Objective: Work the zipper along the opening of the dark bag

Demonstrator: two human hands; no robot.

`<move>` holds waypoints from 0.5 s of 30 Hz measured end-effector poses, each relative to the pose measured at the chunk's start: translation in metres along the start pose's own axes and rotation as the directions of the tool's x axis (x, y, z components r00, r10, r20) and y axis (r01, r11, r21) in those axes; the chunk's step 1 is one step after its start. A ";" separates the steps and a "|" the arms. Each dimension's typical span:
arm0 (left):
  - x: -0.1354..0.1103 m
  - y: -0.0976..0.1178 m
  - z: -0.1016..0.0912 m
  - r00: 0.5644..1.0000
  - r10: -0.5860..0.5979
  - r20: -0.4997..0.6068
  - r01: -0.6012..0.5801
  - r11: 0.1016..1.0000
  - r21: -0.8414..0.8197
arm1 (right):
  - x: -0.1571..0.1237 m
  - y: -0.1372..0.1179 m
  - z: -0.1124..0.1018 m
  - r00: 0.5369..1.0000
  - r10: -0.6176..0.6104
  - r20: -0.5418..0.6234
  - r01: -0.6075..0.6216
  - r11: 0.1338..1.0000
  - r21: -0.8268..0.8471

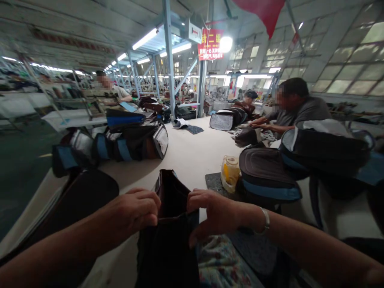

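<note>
A dark, unfinished bag stands upright before me at the table's near edge, its mouth facing up and gaping. My left hand pinches the rim on the left side. On the opposite side, my right hand grips the rim with bent fingers, the thumb against the outside. The bag's inside is very dark, so its contents cannot be made out. A bracelet circles my right wrist.
On the white table stands a container with something yellow. Black-and-blue bags line the left; more bag pieces are piled right. A co-worker handles material at the far right side. A metal post rises behind.
</note>
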State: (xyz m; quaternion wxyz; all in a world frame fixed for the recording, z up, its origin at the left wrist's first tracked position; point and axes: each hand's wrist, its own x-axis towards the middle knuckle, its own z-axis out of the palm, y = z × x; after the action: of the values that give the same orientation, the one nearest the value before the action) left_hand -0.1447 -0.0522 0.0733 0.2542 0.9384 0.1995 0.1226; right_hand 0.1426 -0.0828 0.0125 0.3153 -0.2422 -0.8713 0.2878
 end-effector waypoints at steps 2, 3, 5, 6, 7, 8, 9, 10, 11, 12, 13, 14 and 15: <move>-0.004 0.014 -0.010 0.989 -0.137 0.057 0.141 0.986 -0.090 | 0.007 -0.008 0.007 1.000 -0.013 -0.018 0.014 0.998 0.056; -0.005 0.023 -0.014 0.976 -0.208 0.070 0.216 0.968 -0.125 | 0.010 -0.012 0.009 1.000 -0.016 -0.023 0.017 0.997 0.075; -0.004 0.041 -0.015 0.950 -0.304 0.076 0.312 0.939 -0.147 | 0.015 -0.022 0.011 0.999 -0.011 -0.031 0.014 0.996 0.092; -0.002 0.049 -0.013 0.946 -0.316 0.079 0.324 0.935 -0.144 | 0.016 -0.026 0.011 1.000 0.001 -0.030 0.001 0.996 0.092; 0.000 0.056 -0.009 0.944 -0.320 0.084 0.329 0.933 -0.143 | 0.016 -0.030 0.011 1.000 0.012 -0.023 -0.010 0.995 0.098; 0.002 0.061 -0.005 0.940 -0.330 0.090 0.341 0.928 -0.153 | 0.017 -0.034 0.011 0.999 0.027 -0.023 -0.025 0.994 0.109; 0.005 0.064 0.000 0.933 -0.346 0.099 0.359 0.916 -0.177 | 0.016 -0.037 0.010 0.999 0.042 -0.027 -0.038 0.992 0.124; 0.007 0.065 0.004 0.925 -0.363 0.110 0.378 0.900 -0.217 | 0.016 -0.040 0.008 0.998 0.057 -0.029 -0.052 0.989 0.139; 0.010 0.066 0.008 0.918 -0.377 0.122 0.397 0.878 -0.269 | 0.016 -0.043 0.007 0.997 0.072 -0.027 -0.068 0.987 0.146; 0.012 0.065 0.011 0.912 -0.385 0.141 0.410 0.853 -0.323 | 0.015 -0.046 0.005 0.996 0.090 -0.016 -0.087 0.986 0.145; 0.014 0.063 0.013 0.912 -0.379 0.160 0.411 0.831 -0.375 | 0.015 -0.048 0.004 0.994 0.111 0.001 -0.110 0.985 0.135; 0.015 0.062 0.015 0.913 -0.367 0.175 0.407 0.812 -0.419 | 0.014 -0.050 0.003 0.991 0.134 0.019 -0.135 0.983 0.121; 0.016 0.060 0.016 0.913 -0.363 0.185 0.407 0.795 -0.451 | 0.014 -0.051 0.002 0.987 0.158 0.033 -0.160 0.981 0.110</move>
State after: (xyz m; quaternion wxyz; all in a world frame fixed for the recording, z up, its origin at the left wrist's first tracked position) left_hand -0.1060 -0.0996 0.0932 0.5068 0.7898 0.3380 0.0722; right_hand 0.1195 -0.1115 0.0506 0.2939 -0.2894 -0.8353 0.3636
